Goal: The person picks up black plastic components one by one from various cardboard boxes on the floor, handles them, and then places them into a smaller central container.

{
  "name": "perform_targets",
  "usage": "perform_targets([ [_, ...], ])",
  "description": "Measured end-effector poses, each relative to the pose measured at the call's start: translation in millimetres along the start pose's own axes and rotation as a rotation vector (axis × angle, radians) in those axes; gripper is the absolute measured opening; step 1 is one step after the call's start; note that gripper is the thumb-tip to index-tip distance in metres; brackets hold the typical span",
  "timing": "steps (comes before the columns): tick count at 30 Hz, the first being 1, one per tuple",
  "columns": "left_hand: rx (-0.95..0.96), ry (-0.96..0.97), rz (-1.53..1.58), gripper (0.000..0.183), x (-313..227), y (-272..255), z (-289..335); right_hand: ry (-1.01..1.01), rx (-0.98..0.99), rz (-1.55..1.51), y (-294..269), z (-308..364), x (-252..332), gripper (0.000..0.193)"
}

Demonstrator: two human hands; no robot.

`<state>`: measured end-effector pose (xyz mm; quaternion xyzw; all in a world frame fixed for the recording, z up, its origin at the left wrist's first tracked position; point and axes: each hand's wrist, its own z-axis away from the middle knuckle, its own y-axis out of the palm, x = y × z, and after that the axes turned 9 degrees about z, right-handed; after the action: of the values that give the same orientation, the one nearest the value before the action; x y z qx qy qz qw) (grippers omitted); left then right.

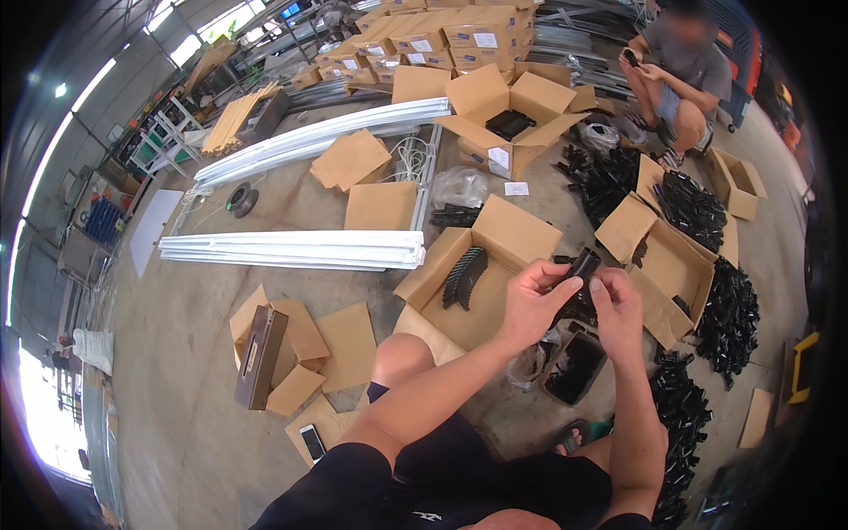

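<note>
Between my two hands I hold a short black plastic part (pixel 581 263), tilted, its exact kind unclear. The thumb and fingers of my left hand (pixel 539 305) pinch it from the left. My right hand (pixel 617 305) grips it from the right. Below them sits a black tray (pixel 574 369) with dark contents, beside a crumpled clear plastic bag (pixel 527 367). Just left of my hands an open cardboard box (pixel 521 228) holds a neat row of black parts (pixel 464 277). Another open box (pixel 640 234) with a few black parts stands to the right.
Heaps of black parts (pixel 729 309) lie on the right. A person (pixel 680 79) squats at far right, holding a small black part. Long white metal profiles (pixel 296 249) lie left of the boxes. A phone (pixel 312 442) rests on cardboard near my leg. Stacked cartons (pixel 477 34) stand behind.
</note>
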<state>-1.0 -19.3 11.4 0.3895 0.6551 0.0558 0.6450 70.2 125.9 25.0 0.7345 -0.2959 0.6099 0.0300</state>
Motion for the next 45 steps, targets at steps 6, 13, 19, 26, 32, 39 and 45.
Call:
perform_targets([
  [6, 0.003, 0.008, 0.002, 0.018, 4, 6, -2, -0.043, -0.008, -0.003, -7, -2, -12, 0.008],
  [13, -0.019, 0.011, 0.002, 0.018, 4, 1, -3, -0.087, 0.002, 0.063, -3, -6, -5, 0.009],
  [19, -0.023, 0.015, -0.057, 0.017, 0, 6, -4, 0.032, -0.008, -0.118, 4, -1, -4, 0.009],
  [26, -0.031, 0.011, -0.075, 0.017, 1, 5, -2, 0.134, -0.006, -0.225, 8, 2, -3, 0.012],
  [32, -0.067, 0.040, -0.102, 0.016, 6, 4, -3, 0.103, -0.034, -0.229, 12, 3, -12, 0.012],
  [39, -0.061, 0.070, -0.098, 0.016, 4, 1, -3, 0.126, -0.009, -0.248, 12, 2, -3, 0.016],
  [45, -0.040, 0.067, -0.103, 0.017, 3, 2, -2, 0.089, -0.015, -0.145, 8, 3, -3, 0.015],
])
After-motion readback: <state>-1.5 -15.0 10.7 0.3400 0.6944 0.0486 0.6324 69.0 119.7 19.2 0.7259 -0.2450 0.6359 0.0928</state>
